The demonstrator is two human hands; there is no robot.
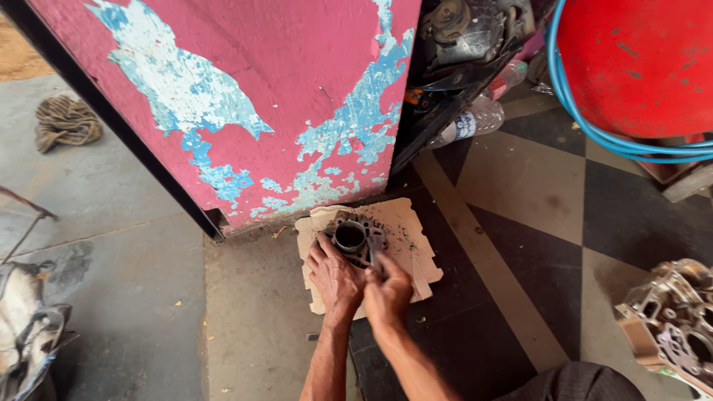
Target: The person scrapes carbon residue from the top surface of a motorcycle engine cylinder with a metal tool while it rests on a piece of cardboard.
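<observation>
Our left hand (334, 276) fingers curl round the engine cylinder (355, 239) at twelve o'clock; our right hand (386, 293) pinches a small tool, kind unclear, against its five o'clock edge. Cylinder bore-up on cardboard (416, 234), floor (252, 312).

My two hands, left hand (336, 276) and right hand (386, 295), one engine cylinder (355, 238), one cardboard sheet (412, 238), one engine casing (672, 315), one blue hose (587, 126), two plastic bottles (468, 122)

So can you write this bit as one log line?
left hand: holds cylinder | right hand: on cylinder edge | cylinder: on cardboard | beside: pink panel
</observation>
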